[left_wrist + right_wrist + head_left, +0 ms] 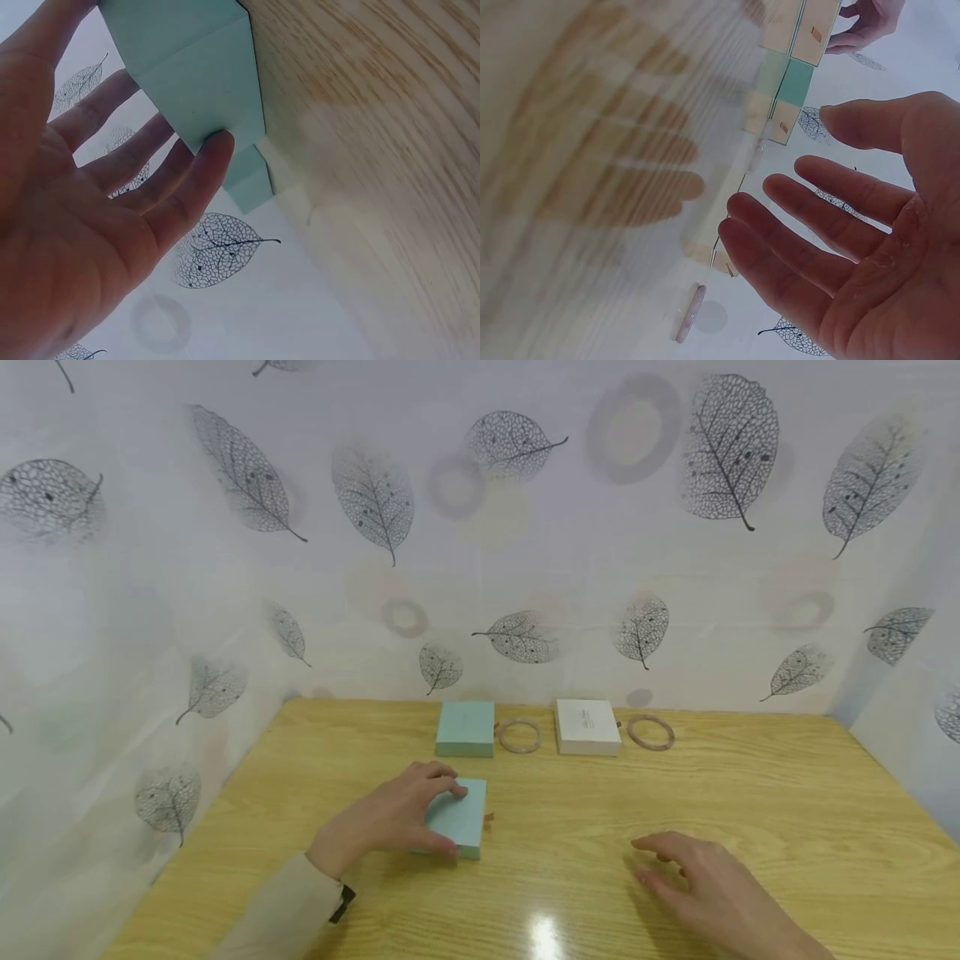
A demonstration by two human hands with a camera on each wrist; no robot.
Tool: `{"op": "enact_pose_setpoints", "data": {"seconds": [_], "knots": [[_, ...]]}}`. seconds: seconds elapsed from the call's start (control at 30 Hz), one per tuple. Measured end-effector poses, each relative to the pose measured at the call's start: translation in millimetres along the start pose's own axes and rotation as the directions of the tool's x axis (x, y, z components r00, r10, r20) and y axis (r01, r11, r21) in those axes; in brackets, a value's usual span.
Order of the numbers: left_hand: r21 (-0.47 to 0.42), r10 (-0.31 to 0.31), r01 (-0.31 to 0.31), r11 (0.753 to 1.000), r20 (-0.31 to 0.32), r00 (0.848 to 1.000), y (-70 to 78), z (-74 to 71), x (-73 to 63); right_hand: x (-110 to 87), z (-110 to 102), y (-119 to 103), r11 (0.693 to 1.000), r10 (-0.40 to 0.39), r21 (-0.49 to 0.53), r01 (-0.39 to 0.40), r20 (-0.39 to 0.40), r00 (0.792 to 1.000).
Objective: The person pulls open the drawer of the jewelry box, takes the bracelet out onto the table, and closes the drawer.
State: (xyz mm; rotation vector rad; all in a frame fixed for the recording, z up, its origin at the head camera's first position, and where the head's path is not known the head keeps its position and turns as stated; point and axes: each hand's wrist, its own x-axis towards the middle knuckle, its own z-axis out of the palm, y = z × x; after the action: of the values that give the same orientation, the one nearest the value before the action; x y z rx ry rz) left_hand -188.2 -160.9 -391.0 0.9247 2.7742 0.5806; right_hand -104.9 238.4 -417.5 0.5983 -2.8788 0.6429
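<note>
My left hand (397,814) grips a light blue box (467,820) lying on the table, thumb along its near edge and fingers over its top and far side. The left wrist view shows the fingertips bent against the side of this box (202,90). A small orange-brown ribbon tab (489,817) sticks out at its right end. On the right, my right hand (708,885) hovers low over the wood, palm turned inward, fingers loosely bent and nothing between them. In the right wrist view its fingers (780,247) are spread.
Along the back of the wooden table (555,852) stand a mint green box (465,727) and a white box (587,727). Beside each, to its right, lies a pinkish bangle: one bangle (520,749) and another bangle (651,746). A leaf-printed curtain (517,577) closes off the back and sides.
</note>
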Motion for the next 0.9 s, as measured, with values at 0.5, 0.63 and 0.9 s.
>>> {"op": "enact_pose_setpoints", "data": {"seconds": [0.5, 0.63, 0.9], "knots": [[-0.018, -0.007, 0.007, 1.000, 0.006, 1.000, -2.8, 2.4, -0.6, 3.5, 6, -6, 0.999, -0.044, -0.009, 0.044, -0.081, 0.996], [-0.028, -0.018, 0.018, 0.999, -0.008, 1.000, -3.4, 2.9, -1.4, 7.0, 6, -10, 0.999, -0.031, 0.017, 0.032, -0.046, 0.998], [-0.028, -0.002, 0.002, 1.000, -0.004, 1.000, -5.7, 1.8, -3.4, 27.7, 2, -26, 0.993, -0.056, 0.104, 0.051, 0.038, 0.998]]}}
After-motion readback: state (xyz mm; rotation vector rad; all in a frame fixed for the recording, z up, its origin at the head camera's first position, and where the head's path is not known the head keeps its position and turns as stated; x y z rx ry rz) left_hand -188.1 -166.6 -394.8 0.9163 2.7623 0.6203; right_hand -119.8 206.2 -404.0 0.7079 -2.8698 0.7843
